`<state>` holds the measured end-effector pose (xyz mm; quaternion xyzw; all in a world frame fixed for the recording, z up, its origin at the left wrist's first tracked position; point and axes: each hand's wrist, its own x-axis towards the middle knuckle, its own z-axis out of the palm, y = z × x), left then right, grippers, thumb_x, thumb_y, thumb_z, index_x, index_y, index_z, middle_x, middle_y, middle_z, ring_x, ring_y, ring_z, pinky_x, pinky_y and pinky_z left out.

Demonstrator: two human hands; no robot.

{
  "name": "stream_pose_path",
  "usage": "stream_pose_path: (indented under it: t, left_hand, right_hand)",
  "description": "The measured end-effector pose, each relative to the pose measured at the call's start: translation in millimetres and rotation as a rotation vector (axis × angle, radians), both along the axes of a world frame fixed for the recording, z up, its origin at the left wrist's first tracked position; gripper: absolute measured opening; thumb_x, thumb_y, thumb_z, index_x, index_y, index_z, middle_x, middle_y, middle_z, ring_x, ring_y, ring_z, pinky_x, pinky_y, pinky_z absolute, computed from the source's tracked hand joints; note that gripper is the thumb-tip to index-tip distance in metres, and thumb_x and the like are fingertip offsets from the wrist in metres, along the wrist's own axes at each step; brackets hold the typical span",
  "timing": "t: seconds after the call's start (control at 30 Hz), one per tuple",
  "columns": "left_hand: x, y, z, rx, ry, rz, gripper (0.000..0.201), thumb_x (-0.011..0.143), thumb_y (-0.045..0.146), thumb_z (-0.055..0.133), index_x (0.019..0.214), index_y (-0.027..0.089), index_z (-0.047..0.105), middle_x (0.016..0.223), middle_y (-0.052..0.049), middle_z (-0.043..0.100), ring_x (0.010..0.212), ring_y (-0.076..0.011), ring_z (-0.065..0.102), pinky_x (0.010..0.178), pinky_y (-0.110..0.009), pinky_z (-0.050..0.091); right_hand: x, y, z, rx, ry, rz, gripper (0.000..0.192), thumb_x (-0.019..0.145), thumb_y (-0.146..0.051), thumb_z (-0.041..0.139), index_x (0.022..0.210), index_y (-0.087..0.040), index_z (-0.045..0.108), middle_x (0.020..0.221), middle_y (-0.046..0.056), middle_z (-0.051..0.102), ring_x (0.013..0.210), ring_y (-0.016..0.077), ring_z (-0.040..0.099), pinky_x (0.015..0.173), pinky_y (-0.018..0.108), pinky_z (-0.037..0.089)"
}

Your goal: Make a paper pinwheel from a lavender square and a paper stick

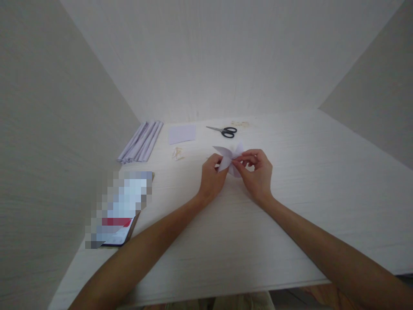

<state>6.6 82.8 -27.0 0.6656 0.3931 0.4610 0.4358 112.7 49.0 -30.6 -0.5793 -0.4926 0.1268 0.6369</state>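
Nearest, a phone (121,211) lies at eight o'clock on the counter (290,206). Mid-counter, the left hand (212,178) and right hand (256,172) both pinch a folded white paper piece (227,157), seemingly mid-fold; the next crease needs steady fingertips. Scissors (224,131) lie at twelve o'clock.

looks like home craft desk: white table (290,206) boxed by plain walls, scissors (226,131), folded paper strips (142,141), phone (121,211)

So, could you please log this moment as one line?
left hand: holds folded paper | right hand: pinches folded paper | scissors: behind, untouched
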Motion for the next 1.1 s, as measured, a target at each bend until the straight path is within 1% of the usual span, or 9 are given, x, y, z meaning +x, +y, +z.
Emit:
stream_pose_path:
  t: [0.13,0.37,0.53,0.77,0.9,1.1]
  left_hand:
    - [0.2,-1.1,0.7,-0.003,-0.002,-0.006,0.009,0.071,0.022,0.050,0.068,0.014,0.054,0.069,-0.001,0.054,0.068,-0.0108,0.049,0.057,-0.020,0.040]
    - [0.8,-0.8,0.6,-0.006,0.028,0.000,0.008,0.070,0.021,0.050,0.066,0.015,0.053,0.068,0.000,0.053,0.067,-0.0104,0.049,0.057,-0.020,0.040]
    - [0.2,0.9,-0.3,0.002,0.031,-0.019,0.006,0.070,0.018,0.049,0.067,0.015,0.053,0.068,0.000,0.053,0.067,-0.0103,0.050,0.058,-0.020,0.041]
    - [0.8,2.1,0.9,-0.043,0.025,-0.053,0.004,0.068,0.018,0.052,0.066,0.014,0.052,0.066,0.001,0.052,0.065,-0.0100,0.049,0.057,-0.020,0.041]
    - [0.9,2.5,-0.1,-0.060,0.011,-0.073,0.007,0.066,0.020,0.055,0.068,0.014,0.053,0.067,0.000,0.054,0.066,-0.0101,0.050,0.057,-0.020,0.041]
    - [0.6,4.8,-4.3,-0.017,0.017,-0.056,0.007,0.069,0.021,0.053,0.067,0.014,0.053,0.065,0.002,0.053,0.064,-0.0095,0.049,0.058,-0.020,0.039]
  right_hand:
    - [-0.3,0.0,0.4,-0.010,-0.009,-0.006,0.023,0.062,-0.017,0.062,0.077,-0.020,0.045,0.064,-0.003,0.062,0.053,0.0102,0.049,0.057,0.026,0.036]
    - [-0.3,-0.8,-0.3,-0.048,-0.040,-0.020,0.022,0.062,-0.016,0.059,0.077,-0.020,0.044,0.065,-0.003,0.061,0.053,0.0102,0.050,0.057,0.027,0.037]
    - [1.4,0.8,-0.8,-0.066,-0.060,-0.031,0.021,0.061,-0.017,0.059,0.076,-0.020,0.045,0.065,-0.004,0.058,0.054,0.0103,0.048,0.056,0.027,0.036]
    - [3.3,2.0,-1.5,-0.071,-0.044,-0.046,0.021,0.060,-0.017,0.060,0.076,-0.019,0.046,0.064,-0.004,0.053,0.055,0.0098,0.046,0.055,0.026,0.036]
    - [3.3,1.7,-1.9,-0.072,-0.037,-0.038,0.021,0.060,-0.017,0.060,0.077,-0.019,0.047,0.064,-0.004,0.052,0.055,0.0097,0.046,0.056,0.026,0.036]
    - [3.3,2.2,-1.5,-0.083,-0.043,-0.038,0.021,0.060,-0.018,0.061,0.076,-0.019,0.047,0.063,-0.004,0.052,0.054,0.0097,0.045,0.055,0.026,0.036]
